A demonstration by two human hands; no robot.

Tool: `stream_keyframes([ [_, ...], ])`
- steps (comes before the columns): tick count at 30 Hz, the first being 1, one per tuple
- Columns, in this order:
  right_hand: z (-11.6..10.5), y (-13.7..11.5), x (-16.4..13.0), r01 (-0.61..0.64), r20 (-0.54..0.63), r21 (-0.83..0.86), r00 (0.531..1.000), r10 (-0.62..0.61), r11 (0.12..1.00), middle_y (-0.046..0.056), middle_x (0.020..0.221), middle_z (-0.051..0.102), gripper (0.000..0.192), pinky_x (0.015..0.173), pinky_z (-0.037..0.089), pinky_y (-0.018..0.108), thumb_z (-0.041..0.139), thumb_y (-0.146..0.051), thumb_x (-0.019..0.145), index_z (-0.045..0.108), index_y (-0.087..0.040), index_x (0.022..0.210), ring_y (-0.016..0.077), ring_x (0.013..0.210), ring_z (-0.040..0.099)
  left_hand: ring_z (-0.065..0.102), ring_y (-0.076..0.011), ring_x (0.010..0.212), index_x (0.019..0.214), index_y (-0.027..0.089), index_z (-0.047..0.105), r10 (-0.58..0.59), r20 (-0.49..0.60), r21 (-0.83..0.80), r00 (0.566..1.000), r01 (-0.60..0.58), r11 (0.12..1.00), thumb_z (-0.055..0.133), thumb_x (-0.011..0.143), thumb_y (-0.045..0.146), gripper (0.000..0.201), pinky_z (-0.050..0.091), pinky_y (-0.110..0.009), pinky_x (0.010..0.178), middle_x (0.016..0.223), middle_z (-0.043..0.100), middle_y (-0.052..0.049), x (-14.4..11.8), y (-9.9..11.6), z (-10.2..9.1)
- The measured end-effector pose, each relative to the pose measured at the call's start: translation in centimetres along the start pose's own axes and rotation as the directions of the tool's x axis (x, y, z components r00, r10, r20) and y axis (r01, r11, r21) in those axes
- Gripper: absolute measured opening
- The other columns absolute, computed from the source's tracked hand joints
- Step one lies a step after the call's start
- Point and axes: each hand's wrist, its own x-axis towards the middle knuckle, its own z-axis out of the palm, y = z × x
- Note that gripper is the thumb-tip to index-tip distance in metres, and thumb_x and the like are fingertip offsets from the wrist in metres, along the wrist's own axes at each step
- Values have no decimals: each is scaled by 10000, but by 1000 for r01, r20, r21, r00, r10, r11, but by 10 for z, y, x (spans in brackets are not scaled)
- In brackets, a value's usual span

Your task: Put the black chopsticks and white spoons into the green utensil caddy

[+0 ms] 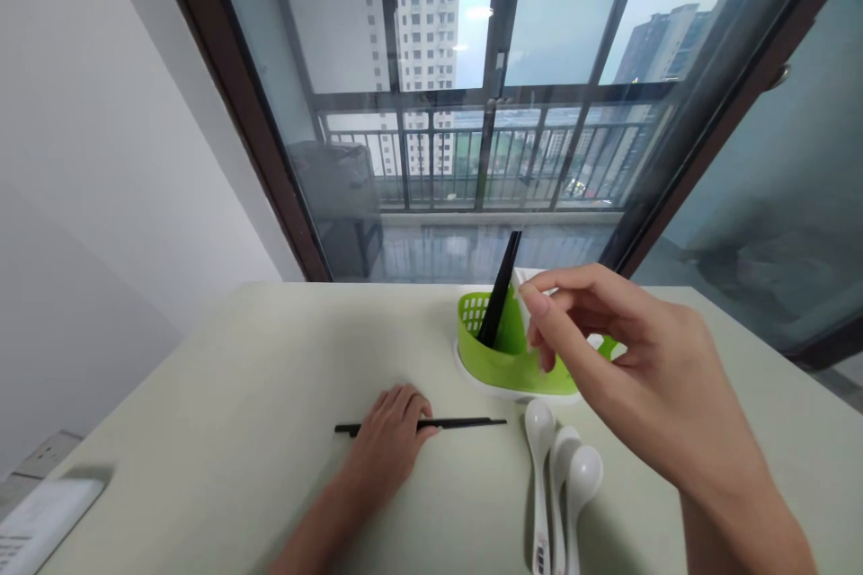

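Observation:
My left hand rests on the table with its fingers closed round a pair of black chopsticks, which lie crosswise and stick out on both sides. Held up at the right, my right hand has loosely bent fingers, and nothing shows in them. It hides much of a green cutlery holder that has a white base and a white inner part. More black chopsticks lean upright in the holder's left compartment. Three white spoons lie side by side below the holder, bowls toward it, left of my right wrist.
The pale table ends at the back before a glass window with dark frames. A white flat object lies at the lower left edge. A white wall stands on the left. Beyond the glass are a railing and tall buildings.

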Motion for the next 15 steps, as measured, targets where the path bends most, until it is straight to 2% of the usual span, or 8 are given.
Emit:
stream_keyframes([
  [5,-2,-1,-1,37,103,-32,994,-34,999,-56,640,644,114,463,423,184,591,-317,990,680,-257,952,93,546,602,604,-235,921,960,182,577,3,-114,98,994,9,995,585,1006,253,85,514,-403,843,980,652,-50,-3,0,12],
  [9,-1,-2,-3,51,161,-42,986,-43,998,-52,639,644,145,506,449,212,565,-317,998,681,-253,937,102,535,585,625,-237,913,964,183,608,22,-164,144,986,2,990,505,1043,284,164,525,-403,840,966,673,-58,-4,1,14],
  [12,0,-2,-2,50,173,-46,984,-41,998,-42,636,646,158,508,449,232,561,-320,995,684,-249,929,114,524,573,650,-240,907,948,192,630,37,-195,142,980,-9,990,498,1045,283,187,529,-402,849,954,700,-58,-5,0,13],
  [15,0,-1,0,42,178,-40,983,-34,998,-40,639,647,166,517,447,238,559,-328,995,682,-248,918,116,527,571,683,-223,892,995,211,651,12,-232,68,973,4,998,491,1050,296,189,528,-364,839,950,731,-42,-6,0,10],
])
